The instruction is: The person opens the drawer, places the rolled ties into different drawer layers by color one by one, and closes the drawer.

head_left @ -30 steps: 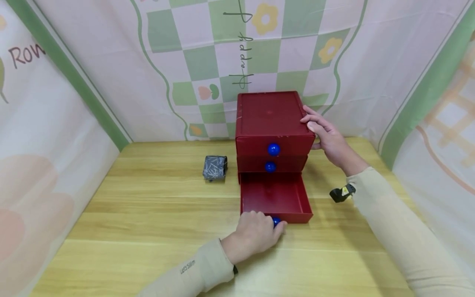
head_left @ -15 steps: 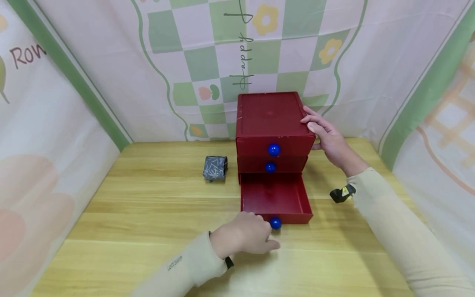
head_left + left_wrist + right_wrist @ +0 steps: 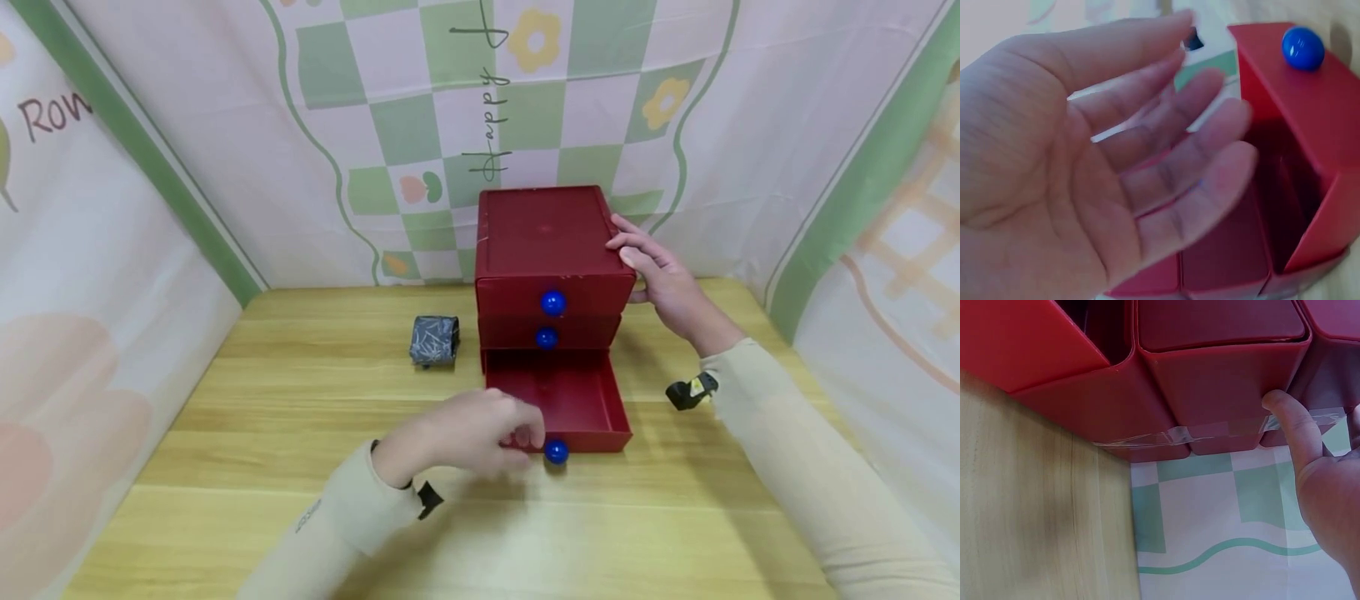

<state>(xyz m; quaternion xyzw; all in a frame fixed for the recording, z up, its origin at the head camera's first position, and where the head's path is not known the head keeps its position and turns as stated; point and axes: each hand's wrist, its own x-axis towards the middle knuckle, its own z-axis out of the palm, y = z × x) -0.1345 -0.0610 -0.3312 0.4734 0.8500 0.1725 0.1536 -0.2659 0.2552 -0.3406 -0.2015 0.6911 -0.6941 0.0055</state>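
Observation:
A dark red drawer unit stands on the table, three levels high with blue ball knobs. Its bottom drawer is pulled out toward me and nothing lies in the part of it that shows. Beside that drawer's front left corner, my left hand hangs with bent, relaxed fingers and a bare palm, clear of the blue knob. My right hand rests against the unit's right side near the top, one finger touching the side wall in the right wrist view.
Left of the unit lies a small rolled grey cloth with a pale leaf-like pattern. Clear tape runs along the unit's side. A patterned curtain hangs behind the wooden table.
My left hand has let go of the bottom drawer's knob and moved left and slightly up, its fingers loosening. My right hand, the unit and the cloth stay put.

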